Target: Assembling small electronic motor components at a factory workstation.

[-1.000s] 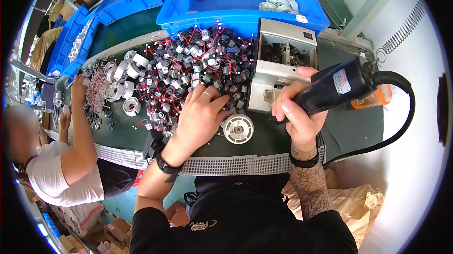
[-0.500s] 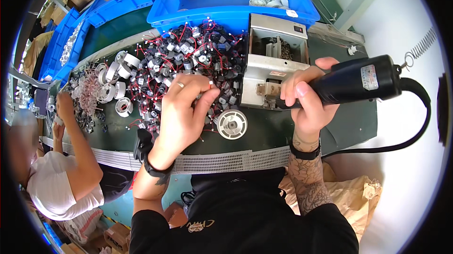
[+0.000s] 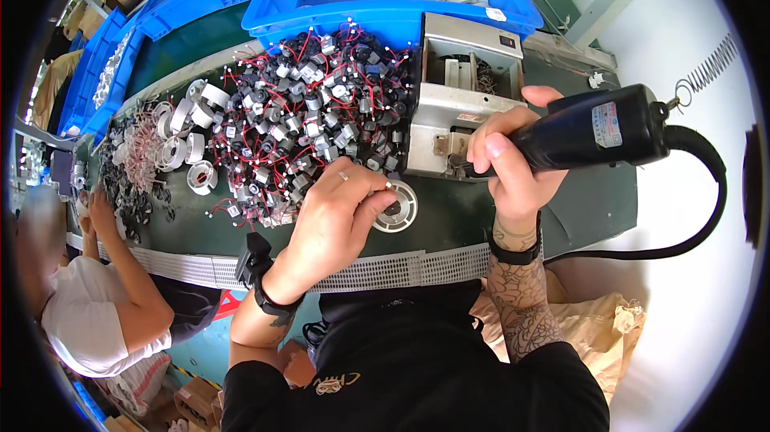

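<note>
My right hand [image 3: 517, 163] is wrapped round a black electric screwdriver [image 3: 593, 131], held sideways with its tip at the front of a metal screw feeder [image 3: 429, 143]. My left hand [image 3: 341, 207] is closed in a pinch over a round white wheel housing [image 3: 405, 219] lying on the bench. A small motor, mostly hidden by the fingers, is in that pinch; its white plug [image 3: 390, 186] shows at the fingertips and a dark part sits over the wheel's middle. Left of the feeder spreads a heap of small motors [image 3: 309, 111] with red wires and white plugs.
A blue bin [image 3: 321, 19] of white wheel housings stands behind the heap. More housings [image 3: 202, 178] lie to its left. The screwdriver's thick black cable [image 3: 718, 199] loops down at right, and a coiled spring [image 3: 710, 63] holds its end. At far left a co-worker [image 3: 104, 304] handles parts.
My left hand has come down and to the right, from the heap's edge to over the wheel housing. The screwdriver stays at the feeder. The whole view has shifted slightly.
</note>
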Tool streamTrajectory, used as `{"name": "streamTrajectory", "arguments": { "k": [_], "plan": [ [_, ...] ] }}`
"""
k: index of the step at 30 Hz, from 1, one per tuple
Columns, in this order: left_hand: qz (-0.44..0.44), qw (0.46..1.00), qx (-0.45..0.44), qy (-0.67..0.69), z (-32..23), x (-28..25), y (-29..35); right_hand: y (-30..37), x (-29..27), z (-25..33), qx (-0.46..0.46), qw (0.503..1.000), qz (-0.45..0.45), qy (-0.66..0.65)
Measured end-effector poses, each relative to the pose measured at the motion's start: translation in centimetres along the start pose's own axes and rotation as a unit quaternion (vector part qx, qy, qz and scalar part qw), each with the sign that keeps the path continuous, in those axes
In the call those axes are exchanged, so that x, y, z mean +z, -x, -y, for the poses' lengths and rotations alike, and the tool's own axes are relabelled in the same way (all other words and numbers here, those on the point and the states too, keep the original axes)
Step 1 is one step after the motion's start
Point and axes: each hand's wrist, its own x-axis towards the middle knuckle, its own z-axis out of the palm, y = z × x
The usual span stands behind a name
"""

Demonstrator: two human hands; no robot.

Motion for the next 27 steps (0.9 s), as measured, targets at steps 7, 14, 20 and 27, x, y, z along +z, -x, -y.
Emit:
{"name": "streamTrajectory", "arguments": {
  "k": [7, 14, 20, 27],
  "plan": [
    [0.019, 0.999, -0.002, 0.035, 0.0, 0.2, 0.2, 0.2, 0.5, 1.9, 0.071, 0.995, 0.075, -0.008],
    [0.006, 0.997, -0.066, 0.039, 0.8, 1.4, 1.0, 0.8, 3.1, 3.1, 0.035, 0.986, 0.141, -0.086],
    [0.012, 0.992, -0.099, 0.071, 1.2, 1.2, 1.0, 1.0, 4.4, 2.1, 0.034, 0.977, 0.212, 0.005],
    [-0.007, 0.993, -0.080, 0.084, 1.7, 1.7, 1.5, 1.5, 4.5, 0.5, 0.015, 0.971, 0.236, 0.024]
  ]
}}
